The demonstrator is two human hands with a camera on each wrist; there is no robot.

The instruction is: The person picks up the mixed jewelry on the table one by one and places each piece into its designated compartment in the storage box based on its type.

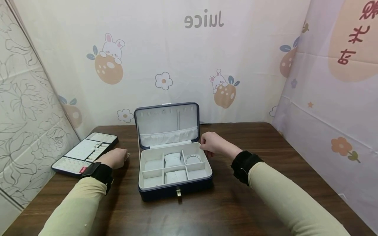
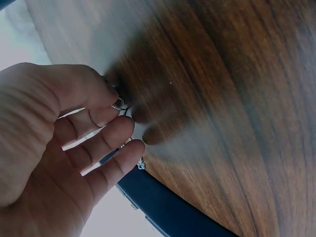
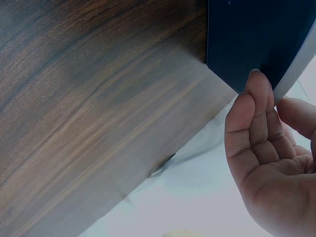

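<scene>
In the head view, my left hand (image 1: 114, 158) is over the table between a flat jewelry tray and the jewelry box (image 1: 175, 193). Its thumb and index finger pinch a thin silver bracelet (image 2: 118, 104), which sparkles and is partly hidden by the fingers in the left wrist view. My right hand (image 1: 216, 144) grips the back right corner of the box, thumb by the rim and fingertips against the dark blue outer wall (image 3: 247, 39). The box stands open, its lid (image 1: 166, 121) upright. A silver bangle (image 1: 193, 156) lies in the back right compartment; two white cushions (image 1: 173, 160) fill the middle ones.
At the left of the table lies the jewelry tray (image 1: 79, 149), with white ring rolls and small pieces on it. A patterned curtain (image 1: 189, 82) hangs behind the table, and further curtains hang at both sides. A metal clasp (image 1: 178, 192) sticks out at the box's front.
</scene>
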